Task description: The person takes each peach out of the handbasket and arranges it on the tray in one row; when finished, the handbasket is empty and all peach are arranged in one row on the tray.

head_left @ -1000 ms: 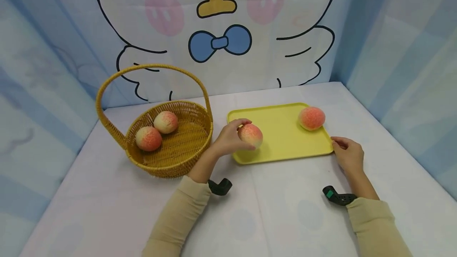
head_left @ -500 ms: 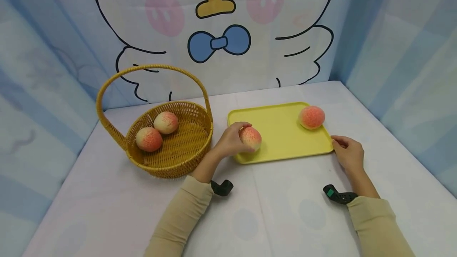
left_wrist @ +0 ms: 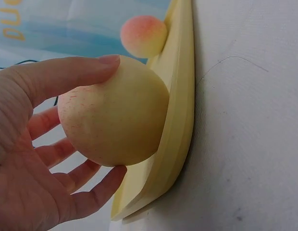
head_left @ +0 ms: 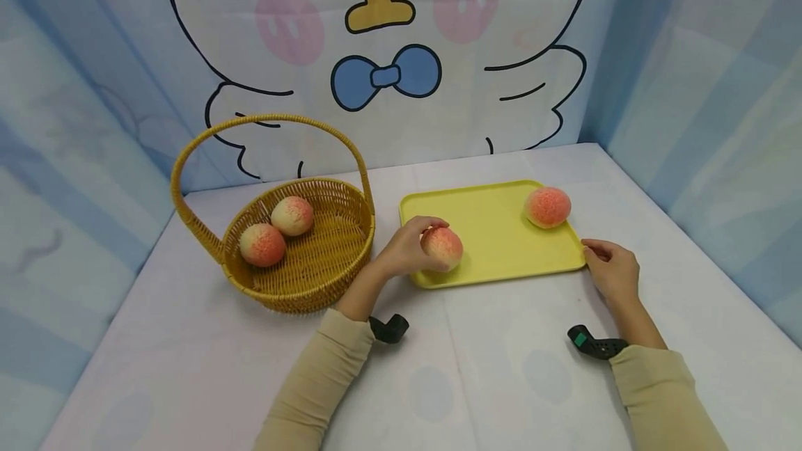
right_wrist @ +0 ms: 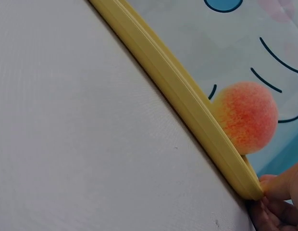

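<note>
Peach (head_left: 442, 247) sits a touch lower on the yellow tray (head_left: 501, 242) than a second ago, near its front left corner, the left hand (head_left: 404, 249) curled round it with thumb on top. Right hand (head_left: 610, 268) stays put, fingertips pinching the tray's corner. Another peach (head_left: 548, 207) lies at the tray's far right, two more in the wicker basket (head_left: 301, 277), on a white table (head_left: 501, 367) before a cartoon backdrop (head_left: 382, 54).

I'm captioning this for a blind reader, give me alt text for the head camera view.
A person's left hand grips a pink-and-cream peach at the near left corner of a flat yellow plastic tray, while the right hand touches the tray's right corner. A second peach sits on the tray; two more lie in a woven wicker basket.
</note>
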`<state>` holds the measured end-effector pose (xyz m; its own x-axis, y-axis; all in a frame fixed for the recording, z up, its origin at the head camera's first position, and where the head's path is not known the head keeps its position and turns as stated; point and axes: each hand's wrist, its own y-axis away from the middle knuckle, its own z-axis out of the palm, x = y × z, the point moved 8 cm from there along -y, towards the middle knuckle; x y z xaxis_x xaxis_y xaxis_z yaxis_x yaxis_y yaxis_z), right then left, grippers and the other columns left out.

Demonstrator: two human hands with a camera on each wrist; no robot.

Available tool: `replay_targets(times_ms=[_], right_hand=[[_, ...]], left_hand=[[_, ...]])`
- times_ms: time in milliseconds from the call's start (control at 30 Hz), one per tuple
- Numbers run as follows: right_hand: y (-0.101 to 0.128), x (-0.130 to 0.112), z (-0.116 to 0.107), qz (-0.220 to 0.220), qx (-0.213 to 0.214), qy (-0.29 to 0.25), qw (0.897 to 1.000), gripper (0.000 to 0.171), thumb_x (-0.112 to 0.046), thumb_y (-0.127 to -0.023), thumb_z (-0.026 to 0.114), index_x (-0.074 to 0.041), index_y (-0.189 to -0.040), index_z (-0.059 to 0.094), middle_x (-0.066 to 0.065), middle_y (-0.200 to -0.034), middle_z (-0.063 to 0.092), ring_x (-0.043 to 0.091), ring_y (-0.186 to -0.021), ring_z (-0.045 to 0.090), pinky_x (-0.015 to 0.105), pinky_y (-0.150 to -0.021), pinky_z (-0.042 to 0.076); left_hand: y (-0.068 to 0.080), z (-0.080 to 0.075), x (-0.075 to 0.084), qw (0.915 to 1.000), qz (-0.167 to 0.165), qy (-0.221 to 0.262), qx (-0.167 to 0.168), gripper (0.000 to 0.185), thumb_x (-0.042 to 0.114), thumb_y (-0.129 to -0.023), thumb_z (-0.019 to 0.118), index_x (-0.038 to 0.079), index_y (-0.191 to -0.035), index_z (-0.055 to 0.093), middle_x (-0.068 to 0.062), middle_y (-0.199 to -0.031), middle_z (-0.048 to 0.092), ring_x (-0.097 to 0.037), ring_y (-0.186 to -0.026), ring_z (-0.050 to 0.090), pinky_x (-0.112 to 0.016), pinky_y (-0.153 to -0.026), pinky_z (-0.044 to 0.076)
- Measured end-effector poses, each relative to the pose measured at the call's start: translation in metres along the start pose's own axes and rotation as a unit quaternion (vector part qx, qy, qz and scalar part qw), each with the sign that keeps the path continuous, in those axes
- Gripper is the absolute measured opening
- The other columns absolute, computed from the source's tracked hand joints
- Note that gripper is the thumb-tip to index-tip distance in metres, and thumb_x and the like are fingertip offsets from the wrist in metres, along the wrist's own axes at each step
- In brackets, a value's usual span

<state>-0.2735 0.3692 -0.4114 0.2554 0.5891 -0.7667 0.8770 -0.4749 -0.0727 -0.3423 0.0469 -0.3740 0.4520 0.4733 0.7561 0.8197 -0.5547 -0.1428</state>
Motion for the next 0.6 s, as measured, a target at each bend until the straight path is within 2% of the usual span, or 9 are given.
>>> replay_targets(times_ms=[233,433,600], right_hand=[[-0.0004,-0.0007,-0.0003,-0.005,0.003,-0.003,1.0,0.032,-0.012,-0.093,0.049,0.007,-0.117,0.058,0.022,-0.107,0.058,0.016,-0.085,0.048,0.009,-0.057,0.035],[-0.0023,0.0024,0.0009,-0.001,0.005,-0.002,1.0,0.032,-0.012,-0.094,0.049,0.006,-0.117,0.059,0.021,-0.107,0.058,0.016,-0.085,0.048,0.009,-0.058,0.035],[-0.003,0.0049,0.002,0.007,0.002,-0.001,1.0,0.033,-0.014,-0.094,0.048,0.006,-0.118,0.058,0.021,-0.109,0.057,0.017,-0.087,0.048,0.008,-0.058,0.036]], left_hand=[[0.0006,0.0006,0.0009,0.9996,-0.009,0.002,-0.025,0.064,0.015,-0.066,0.083,0.009,-0.123,0.056,-0.008,-0.123,0.05,-0.024,-0.111,0.047,-0.034,-0.088,0.043],[0.0029,-0.0044,0.0025,0.9994,-0.011,0.006,-0.032,0.063,0.014,-0.068,0.082,0.007,-0.124,0.055,-0.009,-0.126,0.051,-0.026,-0.112,0.048,-0.036,-0.09,0.042],[0.0045,-0.0077,0.0037,0.9988,-0.016,0.029,-0.037,0.06,0.009,-0.069,0.08,0.004,-0.123,0.055,-0.009,-0.126,0.051,-0.027,-0.113,0.049,-0.04,-0.091,0.042]])
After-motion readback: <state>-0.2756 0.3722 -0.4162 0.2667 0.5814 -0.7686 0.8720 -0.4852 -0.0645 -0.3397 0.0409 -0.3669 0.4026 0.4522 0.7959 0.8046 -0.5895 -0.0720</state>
